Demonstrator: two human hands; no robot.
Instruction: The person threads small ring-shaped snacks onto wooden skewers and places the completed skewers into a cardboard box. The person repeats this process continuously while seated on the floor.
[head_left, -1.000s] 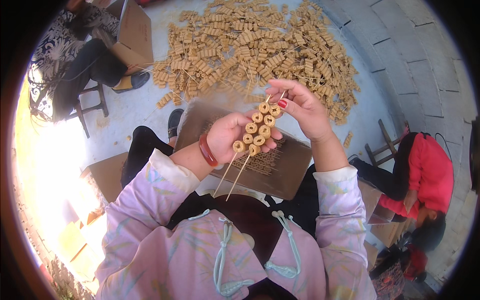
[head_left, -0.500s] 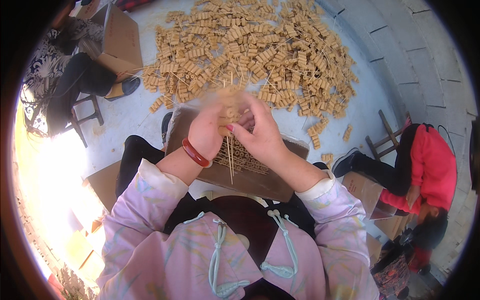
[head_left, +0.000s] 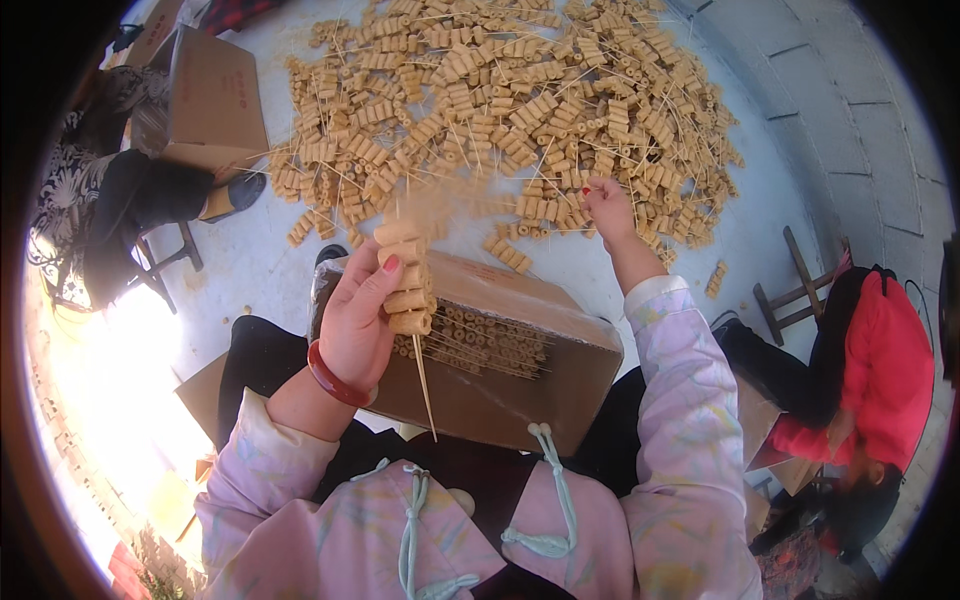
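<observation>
The left hand (head_left: 362, 322) curled its fingers shut around one skewer (head_left: 408, 300) threaded with tan tube pieces, held above the near-left corner of the open cardboard box (head_left: 560, 375); the skewer's top was blurred. The right hand (head_left: 608, 208) reached to the near edge of the heap of skewered pieces (head_left: 510, 95), fingertips pinched together on something too small to make out. The heap was beyond counting.

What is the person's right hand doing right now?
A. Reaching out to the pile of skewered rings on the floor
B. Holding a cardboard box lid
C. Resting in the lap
A: the right hand is stretched out, touching the pile of skewered rings.
</observation>
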